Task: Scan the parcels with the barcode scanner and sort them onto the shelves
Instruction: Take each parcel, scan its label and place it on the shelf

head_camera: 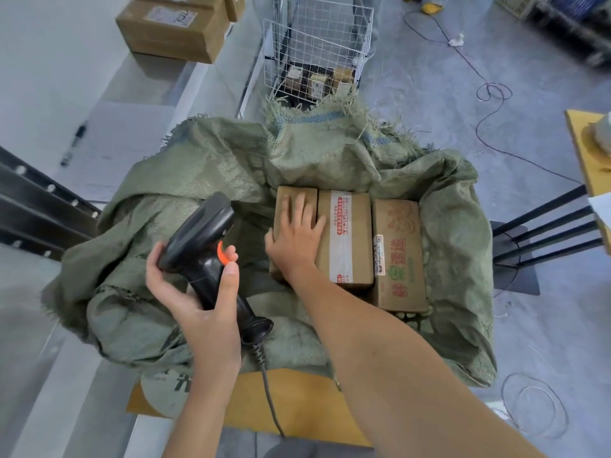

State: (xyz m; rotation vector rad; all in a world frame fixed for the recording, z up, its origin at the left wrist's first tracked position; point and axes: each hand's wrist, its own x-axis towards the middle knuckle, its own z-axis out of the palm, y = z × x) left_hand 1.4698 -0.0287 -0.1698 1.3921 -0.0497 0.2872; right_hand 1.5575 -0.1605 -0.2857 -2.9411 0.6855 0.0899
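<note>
Left hand [195, 292] wrapped around the barcode scanner [211, 259], thumb by the orange trigger (cord trailing below the grip). Right hand [294, 239] spread flat on the leftmost parcel [291, 206], fingers straight, gripping nothing. Just right of that palm, two more parcels [350, 239], all nested in the green woven sack [205, 166].

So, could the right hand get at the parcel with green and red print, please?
Probably yes: the right hand rests flat on the leftmost parcel, and the printed parcel lies uncovered two boxes over in the open sack.
</note>
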